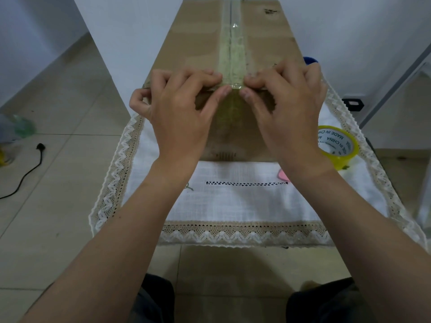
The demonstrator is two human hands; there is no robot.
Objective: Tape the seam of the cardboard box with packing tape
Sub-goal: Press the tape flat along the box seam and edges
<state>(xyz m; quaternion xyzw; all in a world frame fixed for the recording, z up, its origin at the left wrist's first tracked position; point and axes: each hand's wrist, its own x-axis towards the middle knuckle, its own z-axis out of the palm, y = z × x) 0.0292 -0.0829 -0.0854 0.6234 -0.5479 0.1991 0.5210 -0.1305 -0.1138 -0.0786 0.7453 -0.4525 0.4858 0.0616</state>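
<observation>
A brown cardboard box stands on a small cloth-covered table. A strip of clear yellowish tape runs along its top centre seam and folds down over the near face. My left hand and my right hand rest on the box's near top edge, one on each side of the tape. Their fingertips and thumbs press the tape where it bends over the edge. Neither hand holds a loose object. The roll of yellow packing tape lies on the cloth to the right of the box.
A white cloth with lace trim covers the table. A pink object peeks out beside my right wrist. A black cable with a plug lies on the tiled floor at left. A blue object sits behind the box at right.
</observation>
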